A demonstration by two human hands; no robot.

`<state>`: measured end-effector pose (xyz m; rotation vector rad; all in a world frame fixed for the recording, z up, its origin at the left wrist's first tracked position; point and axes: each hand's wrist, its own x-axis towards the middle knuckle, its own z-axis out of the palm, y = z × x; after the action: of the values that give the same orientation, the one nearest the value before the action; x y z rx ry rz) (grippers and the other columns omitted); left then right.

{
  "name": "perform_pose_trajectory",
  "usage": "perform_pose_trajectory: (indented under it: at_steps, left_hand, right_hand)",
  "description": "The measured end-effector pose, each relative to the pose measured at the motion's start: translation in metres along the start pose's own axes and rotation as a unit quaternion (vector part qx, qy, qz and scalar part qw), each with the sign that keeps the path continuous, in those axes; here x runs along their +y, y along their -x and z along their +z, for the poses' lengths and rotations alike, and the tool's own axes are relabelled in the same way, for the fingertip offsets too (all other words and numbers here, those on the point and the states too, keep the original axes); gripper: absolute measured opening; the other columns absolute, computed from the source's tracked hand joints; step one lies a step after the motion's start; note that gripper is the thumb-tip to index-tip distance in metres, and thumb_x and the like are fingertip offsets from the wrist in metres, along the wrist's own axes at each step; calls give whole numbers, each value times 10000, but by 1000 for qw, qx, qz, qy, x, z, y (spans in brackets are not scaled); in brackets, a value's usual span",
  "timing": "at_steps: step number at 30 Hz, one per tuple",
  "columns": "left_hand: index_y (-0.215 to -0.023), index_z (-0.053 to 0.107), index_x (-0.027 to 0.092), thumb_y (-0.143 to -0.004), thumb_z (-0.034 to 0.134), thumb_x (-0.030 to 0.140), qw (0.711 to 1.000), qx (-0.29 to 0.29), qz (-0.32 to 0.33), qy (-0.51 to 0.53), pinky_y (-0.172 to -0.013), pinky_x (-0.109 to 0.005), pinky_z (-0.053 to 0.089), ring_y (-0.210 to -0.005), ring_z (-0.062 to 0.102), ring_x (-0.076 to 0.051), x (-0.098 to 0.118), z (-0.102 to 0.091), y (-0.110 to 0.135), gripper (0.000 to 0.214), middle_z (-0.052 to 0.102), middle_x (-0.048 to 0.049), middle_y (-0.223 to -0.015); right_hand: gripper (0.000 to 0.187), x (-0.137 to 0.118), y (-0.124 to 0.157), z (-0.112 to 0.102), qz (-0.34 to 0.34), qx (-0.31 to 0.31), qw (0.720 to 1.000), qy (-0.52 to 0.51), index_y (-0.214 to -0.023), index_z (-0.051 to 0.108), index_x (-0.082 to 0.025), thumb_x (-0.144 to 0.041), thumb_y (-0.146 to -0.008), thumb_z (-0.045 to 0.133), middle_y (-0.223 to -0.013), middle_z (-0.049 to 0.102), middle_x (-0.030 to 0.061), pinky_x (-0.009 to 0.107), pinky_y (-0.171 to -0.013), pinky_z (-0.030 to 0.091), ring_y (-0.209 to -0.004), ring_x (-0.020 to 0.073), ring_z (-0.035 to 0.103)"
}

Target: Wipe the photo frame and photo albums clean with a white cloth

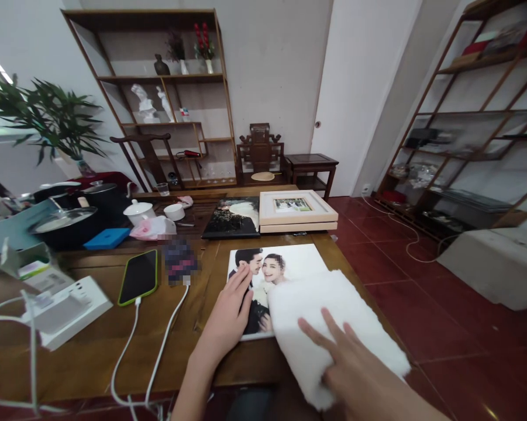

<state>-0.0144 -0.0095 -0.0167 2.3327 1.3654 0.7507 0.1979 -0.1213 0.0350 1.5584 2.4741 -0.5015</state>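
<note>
Tbl [179,339]: L fingers [233,283] flat on photo [261,298]; R fingers [313,334] splayed on cloth [355,310], grip unclear.

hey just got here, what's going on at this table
A person's left hand rests on a photo panel of a couple, while the right hand, fingers spread, is on a white cloth covering part of it. Stacked light wooden frames sit just beyond, beside a dark picture.

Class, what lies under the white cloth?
Part of the photo panel lies under the white cloth. Its top edge and much of its left side show; its lower right is covered, so what is printed there cannot be seen.
</note>
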Motion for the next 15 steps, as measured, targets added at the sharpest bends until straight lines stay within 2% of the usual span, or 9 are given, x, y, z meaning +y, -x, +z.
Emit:
perform_pose_trajectory:
  at_steps: [3, 6, 8, 11, 13, 15]
  left_hand:
    - [-1351, 412, 150, -929, 325, 277, 1000, 2, 9, -3, -1108, -461, 258, -1365, 271, -216, -1, 0, 0, 450, 361, -106, -1452]
    - [-1331, 443, 156, -925, 340, 274, 1000, 11, 19, 2, -1105, -468, 265, -1356, 292, -224, -3, 1, 0, 434, 379, -106, -1442]
    - [-1326, 449, 147, -924, 346, 277, 1000, 13, 21, 5, -1109, -456, 263, -1356, 292, -223, -4, 1, 0, 435, 382, -110, -1440]
    - [-1332, 439, 123, -927, 341, 282, 1000, 9, 22, 4, -1115, -434, 256, -1360, 283, -213, -4, 0, 0, 446, 378, -116, -1441]
    - [-1334, 436, 117, -928, 340, 283, 1000, 8, 21, 4, -1117, -430, 252, -1361, 282, -210, -3, 0, 0, 449, 379, -118, -1440]
    - [-1331, 441, 129, -926, 348, 283, 1000, 12, 19, 6, -1116, -432, 253, -1358, 288, -208, -2, -1, 1, 444, 383, -111, -1439]
  right_hand:
    - [515, 6, 5, -7, 10, -13, 999, -28, -1018, 686, -153, -2, -581, 460, -1492, 224, 41, 636, -1021, 231, -1330, 448, 110]
    - [547, 21, -9, -31, 40, 35, 998, -46, -1056, 650, -142, 47, -622, 375, -1478, 281, 40, 522, -1039, 274, -1351, 363, 154]
    - [501, 35, -29, -46, 52, 73, 995, -37, -1006, 656, -130, 51, -645, 359, -1406, 415, 99, 467, -998, 325, -1332, 347, 239]
    - [429, 53, -67, -64, 54, 101, 993, -8, -971, 653, -114, 36, -673, 384, -1128, 614, 169, 399, -918, 372, -1212, 325, 432]
    - [393, 60, -91, -71, 51, 114, 992, 2, -949, 648, -112, 32, -696, 385, -1004, 643, 166, 388, -889, 376, -1131, 309, 496]
    - [388, 63, -105, -75, 54, 126, 991, 3, -942, 643, -111, 38, -706, 374, -989, 639, 169, 409, -872, 379, -1113, 319, 498]
